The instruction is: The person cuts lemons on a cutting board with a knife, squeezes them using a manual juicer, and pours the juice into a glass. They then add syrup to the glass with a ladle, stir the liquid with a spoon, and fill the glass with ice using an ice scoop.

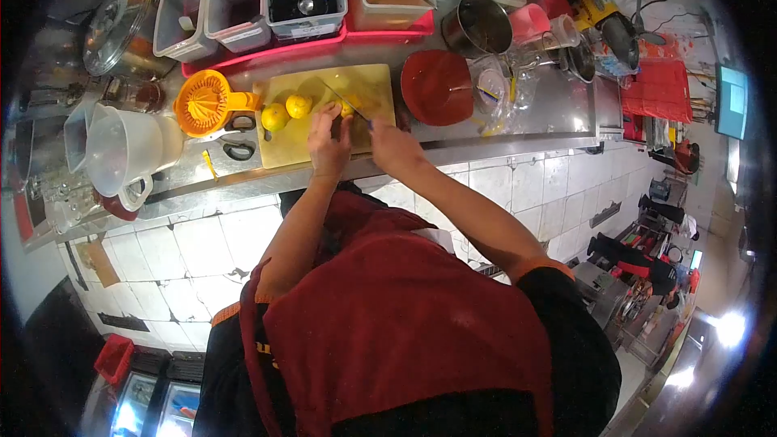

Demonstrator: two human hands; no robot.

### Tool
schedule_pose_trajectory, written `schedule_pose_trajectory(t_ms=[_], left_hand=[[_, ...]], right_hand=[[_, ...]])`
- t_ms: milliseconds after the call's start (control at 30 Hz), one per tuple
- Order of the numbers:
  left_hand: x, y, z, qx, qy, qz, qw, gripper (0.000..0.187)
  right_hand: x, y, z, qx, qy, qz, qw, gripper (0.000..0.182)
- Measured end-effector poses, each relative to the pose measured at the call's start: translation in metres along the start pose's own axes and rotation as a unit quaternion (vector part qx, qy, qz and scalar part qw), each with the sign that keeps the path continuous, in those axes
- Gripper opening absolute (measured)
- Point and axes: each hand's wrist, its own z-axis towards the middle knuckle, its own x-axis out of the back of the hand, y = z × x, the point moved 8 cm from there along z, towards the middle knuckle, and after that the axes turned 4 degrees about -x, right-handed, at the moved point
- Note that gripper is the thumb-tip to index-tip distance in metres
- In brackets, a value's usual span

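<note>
L hand [330,139] pins 1 lemon [348,107], R hand [387,144] w/ knife [346,102]; 2 whole lemons [286,111].

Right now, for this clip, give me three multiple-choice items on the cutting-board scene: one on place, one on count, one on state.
1. Where does the orange citrus juicer sit relative to the yellow cutting board?
A. At its left edge
B. At its right edge
C. On top of it

2. How many whole lemons lie loose on the board, left of the hands?
A. None
B. Two
C. Five

3. What is the right hand doing?
A. Resting flat on the counter
B. Holding a knife over the fruit
C. Lifting the white pitcher

Answers: 1 A, the juicer stands just off the board's left edge. 2 B, two yellow fruits lie side by side there. 3 B, the blade angles across the board from that hand, while the left hand steadies a fruit piece.
</note>
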Motion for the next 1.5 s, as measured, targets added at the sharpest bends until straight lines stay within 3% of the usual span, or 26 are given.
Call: schedule_pose_trajectory(t_ms=[100,233,333,433,467,500,533,567,667,733,767,833,867,967,1167,1267,1300,1333,1400,1467,1500], left_hand=[[0.000,-0.006,-0.002,0.006,0.014,-0.023,1.000,0.025],[0.001,-0.005,-0.003,-0.006,0.012,-0.022,1.000,0.025],[0.005,0.000,-0.003,-0.016,0.010,-0.008,1.000,0.026],[0.000,-0.016,-0.010,0.058,-0.008,-0.025,0.998,0.026],[-0.005,-0.024,-0.013,0.061,-0.009,-0.011,0.998,0.025],[0.000,-0.015,-0.012,-0.009,0.030,-0.018,0.999,0.025],[0.001,-0.016,-0.011,0.021,0.022,-0.023,0.999,0.024],[-0.001,-0.023,-0.015,0.041,0.013,0.020,0.999,0.024],[-0.002,-0.029,-0.018,0.084,0.005,-0.052,0.995,0.026],[0.006,-0.008,-0.011,-0.030,0.024,-0.018,0.999,0.027],[0.007,-0.004,-0.014,-0.032,0.029,-0.020,0.999,0.027],[0.004,-0.018,-0.012,0.042,-0.015,-0.029,0.999,0.027],[0.004,-0.018,-0.010,0.038,-0.012,-0.026,0.999,0.027],[0.002,-0.027,-0.016,0.092,-0.014,-0.049,0.994,0.024],[-0.002,-0.033,-0.015,0.084,-0.027,-0.055,0.995,0.026],[0.003,-0.010,-0.004,0.080,-0.105,-0.043,0.990,0.034],[0.008,0.017,0.008,-0.017,-0.126,-0.002,0.992,0.038],[0.004,0.008,0.012,-0.013,-0.127,-0.003,0.992,0.038],[-0.020,-0.009,0.007,-0.034,-0.279,0.049,0.958,0.044],[-0.020,-0.009,0.026,-0.016,-0.332,0.032,0.943,0.049],[-0.022,-0.007,0.032,-0.106,-0.354,0.105,0.923,0.049]], right_hand=[[-0.002,-0.015,0.020,0.017,-0.008,-0.031,0.999,0.028],[0.001,0.009,-0.020,-0.008,-0.006,-0.018,1.000,0.028],[-0.001,0.010,-0.021,-0.027,-0.018,-0.087,0.996,0.020],[-0.020,0.009,0.013,0.010,0.002,-0.017,1.000,0.024],[-0.014,0.005,0.010,0.030,0.028,-0.009,0.999,0.024],[-0.011,0.006,0.006,0.033,0.039,0.009,0.999,0.025],[-0.027,0.021,0.009,0.052,0.068,0.007,0.996,0.027],[-0.021,0.020,-0.005,0.026,0.020,0.002,0.999,0.028],[-0.018,0.019,-0.011,-0.006,-0.002,-0.003,1.000,0.028],[-0.022,0.013,0.003,-0.007,-0.006,-0.027,1.000,0.028],[-0.023,0.018,0.001,-0.005,-0.002,-0.030,1.000,0.028],[-0.018,0.010,0.001,0.035,-0.014,-0.011,0.999,0.028],[-0.014,0.013,-0.008,0.040,-0.010,-0.010,0.999,0.028],[-0.013,0.032,-0.038,-0.019,-0.045,-0.016,0.999,0.031],[-0.018,0.061,-0.058,-0.018,-0.062,-0.071,0.995,0.034],[0.000,0.067,-0.082,-0.034,-0.107,-0.060,0.992,0.032],[0.006,0.066,-0.086,-0.026,-0.121,-0.040,0.991,0.033],[0.019,0.063,-0.095,-0.028,-0.125,-0.042,0.991,0.033],[0.038,0.055,-0.109,-0.034,-0.127,-0.033,0.991,0.032],[0.026,0.050,-0.103,-0.034,-0.132,0.000,0.991,0.030],[0.019,0.041,-0.095,-0.016,-0.112,0.030,0.993,0.030]])
